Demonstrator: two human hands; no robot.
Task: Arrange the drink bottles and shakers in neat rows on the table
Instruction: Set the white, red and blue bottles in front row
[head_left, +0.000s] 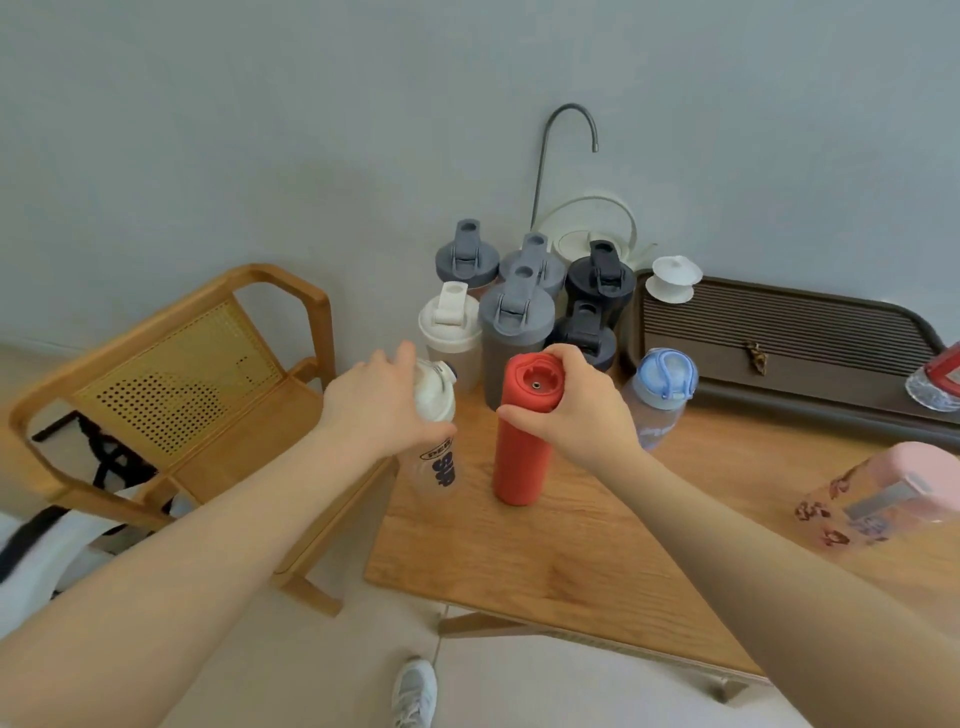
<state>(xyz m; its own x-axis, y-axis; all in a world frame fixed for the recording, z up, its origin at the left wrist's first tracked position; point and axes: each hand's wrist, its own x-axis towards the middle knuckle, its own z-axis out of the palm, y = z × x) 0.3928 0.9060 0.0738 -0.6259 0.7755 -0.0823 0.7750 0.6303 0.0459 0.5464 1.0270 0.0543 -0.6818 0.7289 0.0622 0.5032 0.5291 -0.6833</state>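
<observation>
My left hand (376, 402) grips the white lid of a clear shaker (439, 457) with black lettering, at the wooden table's (571, 561) left edge. My right hand (576, 405) holds the top of a tall red bottle (519, 457) standing upright just right of it. Behind them several shakers stand close together: a white one (449, 332), a large grey one (511, 338), two grey-lidded ones (466, 257) at the back and two dark ones (600, 280). A clear bottle with a blue lid (662, 384) stands right of my right hand.
A pink floral bottle (883, 493) lies at the right edge. A dark slatted tea tray (789, 332) fills the back right, with a white lidded cup (674, 278) on it. A white kettle with a curved spout (571, 239) stands behind the shakers. A wooden chair (182, 395) is to the left.
</observation>
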